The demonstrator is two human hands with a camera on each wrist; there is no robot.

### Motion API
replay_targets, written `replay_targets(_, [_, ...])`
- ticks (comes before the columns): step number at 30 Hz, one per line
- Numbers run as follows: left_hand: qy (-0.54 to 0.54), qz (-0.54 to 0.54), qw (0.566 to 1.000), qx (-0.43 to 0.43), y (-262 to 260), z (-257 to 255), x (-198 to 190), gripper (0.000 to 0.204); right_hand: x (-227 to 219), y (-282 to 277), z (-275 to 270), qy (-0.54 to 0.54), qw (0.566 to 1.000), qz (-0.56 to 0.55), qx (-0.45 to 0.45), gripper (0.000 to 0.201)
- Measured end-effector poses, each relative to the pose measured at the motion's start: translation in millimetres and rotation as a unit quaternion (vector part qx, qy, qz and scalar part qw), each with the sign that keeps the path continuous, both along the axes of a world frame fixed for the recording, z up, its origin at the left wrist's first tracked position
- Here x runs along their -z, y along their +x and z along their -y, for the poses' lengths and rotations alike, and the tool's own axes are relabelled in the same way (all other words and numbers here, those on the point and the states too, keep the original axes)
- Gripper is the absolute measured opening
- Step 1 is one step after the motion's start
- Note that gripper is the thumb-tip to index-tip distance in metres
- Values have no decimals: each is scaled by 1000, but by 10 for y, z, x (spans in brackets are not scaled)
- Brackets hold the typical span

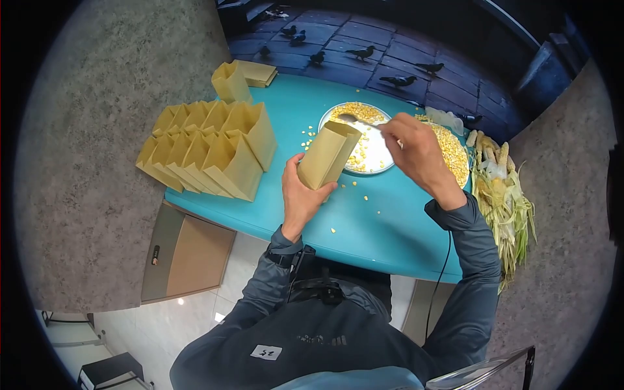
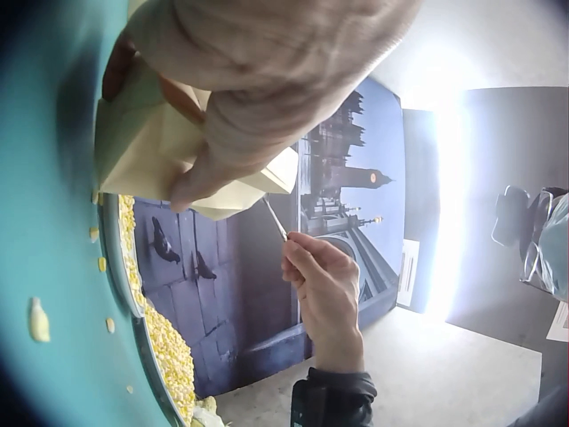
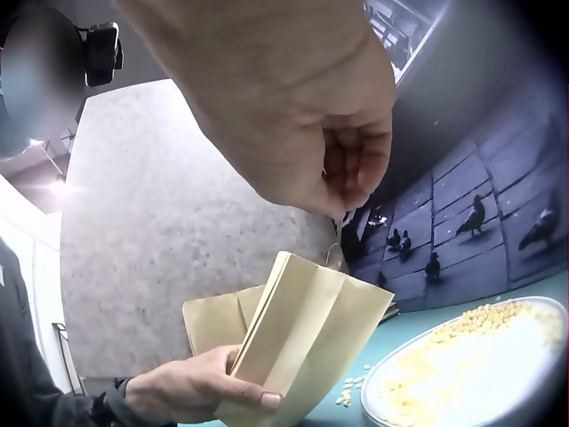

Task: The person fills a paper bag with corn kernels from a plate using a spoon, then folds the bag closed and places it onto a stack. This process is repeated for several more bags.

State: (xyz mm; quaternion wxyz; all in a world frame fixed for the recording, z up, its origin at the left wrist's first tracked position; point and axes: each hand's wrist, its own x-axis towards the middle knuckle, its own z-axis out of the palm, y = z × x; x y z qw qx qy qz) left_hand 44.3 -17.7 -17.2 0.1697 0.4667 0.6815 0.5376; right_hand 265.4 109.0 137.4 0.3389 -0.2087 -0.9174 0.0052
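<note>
My left hand (image 1: 301, 198) grips an upright, slightly tilted brown paper bag (image 1: 324, 159), thumb on one side and fingers on the other. The bag's mouth is open, and its inside is hidden. The right hand (image 1: 421, 155) pinches the handle of a metal spoon (image 1: 349, 118) between thumb and fingers. In the head view, the spoon's bowl overlaps the plate just past the bag's top edge. The right wrist view has the spoon (image 3: 334, 256) right at the bag's rim. Behind the bag lies a white plate (image 1: 380, 155) with loose yellow corn kernels (image 1: 359, 110).
Rows of standing paper bags (image 1: 227, 166) fill the table's left side. Another bag (image 1: 230, 82) and a flat stack (image 1: 259, 73) are behind them. A heap of kernels (image 1: 455, 155) and husked cobs (image 1: 497, 188) lie right. Stray kernels dot the teal table (image 1: 390, 227).
</note>
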Motion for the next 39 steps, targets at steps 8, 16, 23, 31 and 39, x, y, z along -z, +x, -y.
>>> replay_targets(8, [72, 162, 982, 60, -74, 189, -52, 93, 1237, 355, -375, -239, 957, -29, 161, 11])
replay_targets(16, [89, 262, 954, 117, -311, 405, 1, 99, 1145, 373, -136, -163, 968, 53, 185, 16])
replay_targets(23, [111, 269, 945, 148, -305, 450, -60, 98, 953, -379, 650, -446, 889, -67, -81, 75])
replay_targets(31, [70, 275, 945, 161, -370, 604, -67, 76, 1226, -1122, 919, -466, 872, 9, -146, 65])
replay_targets(39, [124, -51, 991, -15, -469, 717, -229, 92, 1440, -1482, 831, -454, 865, -90, -191, 69])
